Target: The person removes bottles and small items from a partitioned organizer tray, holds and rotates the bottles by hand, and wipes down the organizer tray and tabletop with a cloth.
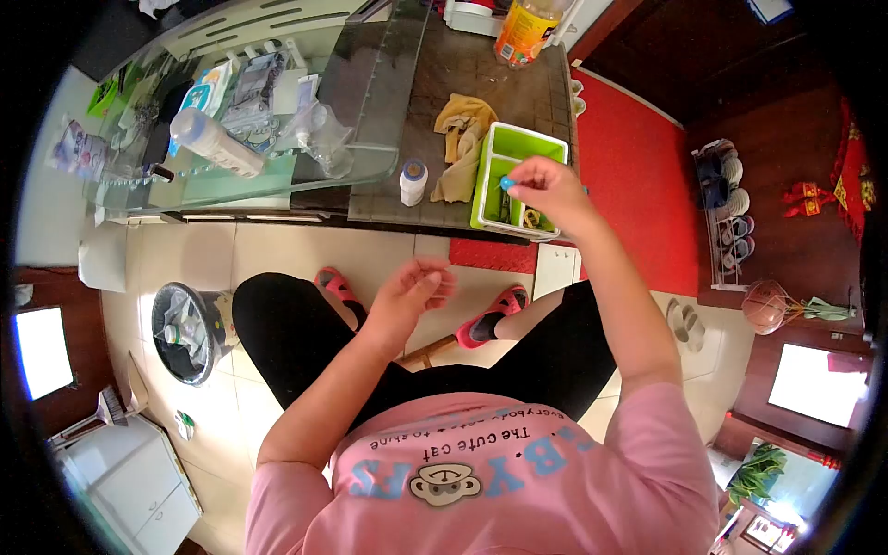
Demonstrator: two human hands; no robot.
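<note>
Room: you sit on a tiled floor (254, 356), facing a dark tabletop (453, 69), with a glass panel (375, 83) over its left part and a red carpet (638, 185) to the right.
Right hand: your right hand (555, 196) is above the near half of the divided box, thumb and fingertips pinched on a small blue piece.
Blue piece: the small blue piece (507, 183) sits at your fingertips, over the box; you cannot tell from here exactly what it is.
Left hand: your left hand (414, 294) hangs in the air between your knees and the table edge, fingers loosely bent and parted.
Box: the divided box (525, 141), green inside with a white rim, stands at the table's near right; small dark and yellowish items lie in its near compartments, too small to name.
Left of the box: a crumpled yellow cloth (460, 139) lies just beside it, and a small white bottle (413, 183) stands upright farther left.
Far edge: an orange-labelled bottle (527, 35) stands beyond the box.
Glass panel items: a larger white bottle (217, 143) and a clear plastic bag (324, 139).
Floor, left: a lined bin (191, 335).
</note>
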